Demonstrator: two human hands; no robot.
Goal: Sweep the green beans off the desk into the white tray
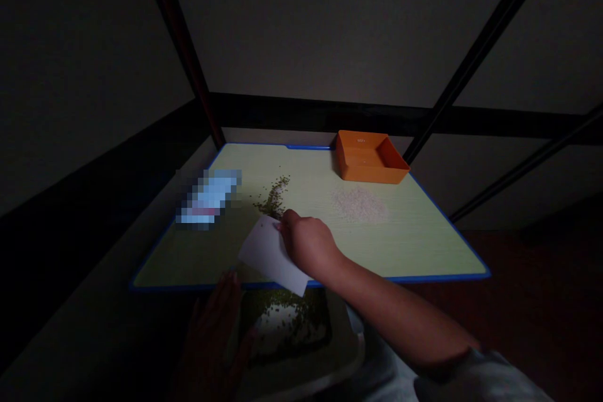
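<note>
My right hand (311, 245) is closed on a white piece of paper or card (271, 254), which slants down over the table's near edge. Just beyond it, a thin trail of small green grains (273, 200) lies on the pale table top, with a few paler bits among them. Below the near edge stands a light-coloured tub (351, 352); green grains (277, 298) are spread inside it, around a bare whitish patch. In deep shadow, my left hand (219, 320) grips the tub's left side, thumb over the rim and fingers along the outside.
A pile of small white grains (360, 204) lies on the table (414, 245) right of centre. Behind it sits an orange open box (372, 166). A blurred-out bright rectangular object (210, 198) is at the left. Blue trim edges the table; a wall stands behind.
</note>
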